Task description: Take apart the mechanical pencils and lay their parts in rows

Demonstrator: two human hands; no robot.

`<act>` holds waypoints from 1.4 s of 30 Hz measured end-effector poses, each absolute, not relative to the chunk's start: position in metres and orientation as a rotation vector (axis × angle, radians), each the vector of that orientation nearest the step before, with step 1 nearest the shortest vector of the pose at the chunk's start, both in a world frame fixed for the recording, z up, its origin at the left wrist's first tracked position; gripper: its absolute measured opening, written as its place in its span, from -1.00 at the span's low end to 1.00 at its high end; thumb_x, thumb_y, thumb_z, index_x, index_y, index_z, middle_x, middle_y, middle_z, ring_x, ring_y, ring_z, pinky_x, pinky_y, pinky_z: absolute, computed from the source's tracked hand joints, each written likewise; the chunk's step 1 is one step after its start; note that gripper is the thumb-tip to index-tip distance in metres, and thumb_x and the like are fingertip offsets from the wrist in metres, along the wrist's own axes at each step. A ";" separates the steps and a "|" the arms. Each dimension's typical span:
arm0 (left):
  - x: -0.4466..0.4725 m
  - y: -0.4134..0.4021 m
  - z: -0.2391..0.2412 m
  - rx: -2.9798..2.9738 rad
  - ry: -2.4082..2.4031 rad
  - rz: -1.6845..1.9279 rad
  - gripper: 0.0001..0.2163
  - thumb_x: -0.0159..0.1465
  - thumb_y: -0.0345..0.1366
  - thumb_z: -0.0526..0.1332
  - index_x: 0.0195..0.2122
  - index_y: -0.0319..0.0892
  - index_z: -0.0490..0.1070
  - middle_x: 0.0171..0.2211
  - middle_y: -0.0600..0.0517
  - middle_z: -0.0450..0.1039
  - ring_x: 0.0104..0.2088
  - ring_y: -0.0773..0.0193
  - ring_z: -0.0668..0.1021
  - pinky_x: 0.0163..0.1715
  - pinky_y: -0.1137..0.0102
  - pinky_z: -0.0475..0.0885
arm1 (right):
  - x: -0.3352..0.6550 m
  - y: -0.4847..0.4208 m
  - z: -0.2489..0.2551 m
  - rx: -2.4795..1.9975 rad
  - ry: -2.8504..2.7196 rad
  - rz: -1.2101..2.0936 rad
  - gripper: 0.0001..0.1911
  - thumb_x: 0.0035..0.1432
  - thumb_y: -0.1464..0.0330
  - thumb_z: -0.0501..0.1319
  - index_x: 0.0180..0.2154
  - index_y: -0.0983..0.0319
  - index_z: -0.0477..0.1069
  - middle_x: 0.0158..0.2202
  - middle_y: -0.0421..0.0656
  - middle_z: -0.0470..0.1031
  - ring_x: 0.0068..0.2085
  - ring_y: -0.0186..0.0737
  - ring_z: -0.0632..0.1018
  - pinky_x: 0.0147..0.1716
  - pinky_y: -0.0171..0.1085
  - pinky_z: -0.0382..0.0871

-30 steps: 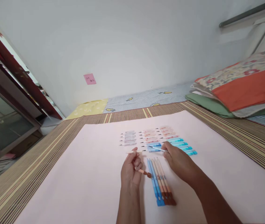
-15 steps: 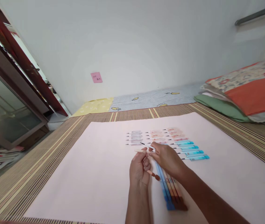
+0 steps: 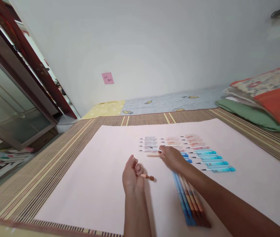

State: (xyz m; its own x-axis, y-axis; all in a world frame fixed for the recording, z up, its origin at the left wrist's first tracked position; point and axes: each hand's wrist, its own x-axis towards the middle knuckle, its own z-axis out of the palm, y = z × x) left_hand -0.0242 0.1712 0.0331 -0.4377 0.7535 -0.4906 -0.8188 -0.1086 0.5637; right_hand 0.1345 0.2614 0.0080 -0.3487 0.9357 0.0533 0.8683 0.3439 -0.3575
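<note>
My left hand (image 3: 131,177) is closed around a short peach piece with a brown end, which looks like a pen cap (image 3: 148,177); the inner part is hidden by the fingers. To the right, my right hand (image 3: 174,159) pinches a thin white pen refill (image 3: 155,149) with a dark tip. A slim beige stick, like a pen barrel (image 3: 152,155), sticks out from the same fingers. Under the right forearm lies a bundle of blue and orange-brown pens (image 3: 190,200). Beyond the hand, grey-bodied pens (image 3: 150,142) lie in a column.
Orange-pink pens (image 3: 194,144) and turquoise pens (image 3: 218,162) lie in rows on white paper (image 3: 80,177). A striped mat (image 3: 63,154) lies beneath. Folded bedding (image 3: 265,108) is stacked at right, and a pink note (image 3: 107,78) hangs on the wall.
My hands have moved apart. The left went left and down with the cap; the right now has the beige barrel beside the refill. The view has shifted slightly left.
</note>
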 end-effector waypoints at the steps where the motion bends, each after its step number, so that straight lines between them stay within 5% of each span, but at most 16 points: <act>1: -0.026 0.171 0.034 -0.121 0.935 1.782 -0.79 0.17 -0.56 0.20 -0.16 -0.27 0.38 -0.52 0.15 0.27 -0.70 0.55 0.18 -0.77 0.61 0.03 | 0.132 0.263 0.005 -1.632 -2.363 0.378 -0.83 0.21 0.45 0.12 -0.22 0.22 0.47 -0.28 -0.08 0.61 -0.25 -0.15 0.55 -0.39 -0.30 0.06; 30: -0.027 0.171 0.036 -0.151 0.783 1.717 -0.86 0.24 -0.58 0.17 -0.43 -0.26 0.31 -0.54 0.12 0.27 -0.70 0.57 0.12 -0.79 0.61 0.00 | 0.120 0.269 -0.008 -1.689 -2.404 0.232 -0.86 0.28 0.42 0.14 -0.15 0.25 0.43 -0.22 -0.01 0.61 -0.19 -0.10 0.58 -0.34 -0.27 0.12; 36: -0.029 0.172 0.036 -0.160 0.781 1.721 -0.85 0.24 -0.57 0.18 -0.44 -0.25 0.31 -0.55 0.12 0.26 -0.71 0.57 0.11 -0.79 0.60 0.01 | 0.120 0.258 0.002 -1.599 -2.368 0.298 -0.75 0.36 0.28 0.09 0.00 0.24 0.34 -0.09 -0.02 0.58 -0.14 -0.12 0.56 -0.28 -0.26 0.16; 42: -0.033 0.170 0.036 -0.167 0.781 1.723 -0.85 0.20 -0.55 0.23 -0.46 -0.24 0.31 -0.54 0.13 0.27 -0.71 0.57 0.13 -0.78 0.60 0.03 | 0.114 0.243 0.002 -1.424 -2.443 0.327 -0.80 0.38 0.47 -0.02 -0.12 0.24 0.36 -0.18 -0.09 0.53 -0.21 -0.18 0.49 -0.29 -0.25 0.11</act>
State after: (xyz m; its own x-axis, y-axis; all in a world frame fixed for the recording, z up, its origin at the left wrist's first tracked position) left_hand -0.0326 0.1703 0.0360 -0.3121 0.8111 -0.4948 -0.9066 -0.0984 0.4104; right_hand 0.1141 0.2427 0.0017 -0.4672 0.8735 0.1368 0.8068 0.4845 -0.3381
